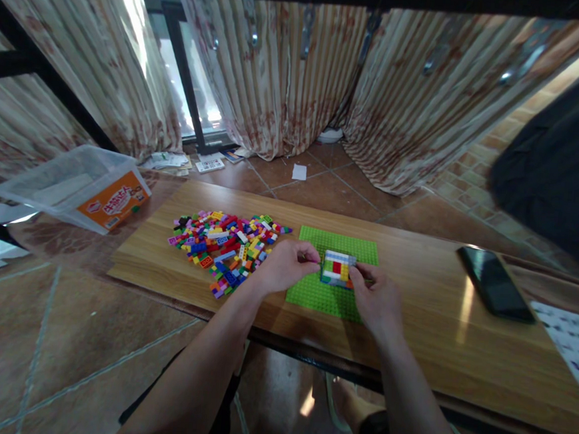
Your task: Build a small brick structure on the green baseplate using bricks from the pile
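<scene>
A small block built of toy bricks [336, 269], with white, red, yellow, green and grey-blue pieces, sits on a green baseplate [308, 295]. My left hand [290, 264] is at its left side, thumb and fingertips pinched together; whatever is between them is too small to make out. From the right, my right hand [378, 297] grips the block's edge with thumb and fingers. Part of the block's right side and of the baseplate is hidden behind that hand. A pile of loose toy bricks [227, 239] in many colours spreads to the left of my left hand.
The baseplate and pile lie on a long wooden table [424, 288]. A black phone [495, 283] and a printed sheet [570, 343] are at the right. A clear plastic bin [79, 180] with an orange label stands far left. Patterned curtains [290, 83] hang beyond the table.
</scene>
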